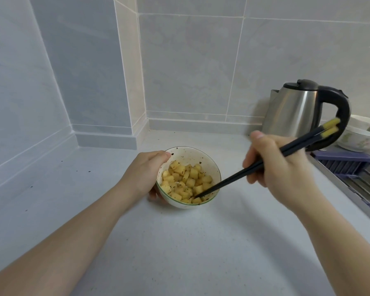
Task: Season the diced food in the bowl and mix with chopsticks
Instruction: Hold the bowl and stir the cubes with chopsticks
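A white bowl (pixel 203 159) stands on the pale speckled surface (pixel 179 242), holding yellow diced food (pixel 186 182) flecked with dark seasoning. The left hand (pixel 146 171) grips the bowl's left side, thumb on the rim. The right hand (pixel 280 165) holds black chopsticks (pixel 229 181) with yellow ends, tips down among the cubes. A steel kettle (pixel 297 110) stands behind, to the right.

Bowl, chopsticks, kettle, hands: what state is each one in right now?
Bowl: upright on the counter, holding diced food.
Diced food: speckled with dark seasoning.
Chopsticks: tips down among the food.
Left hand: grips the bowl's side.
Right hand: holds the chopsticks.
Kettle: lid closed.
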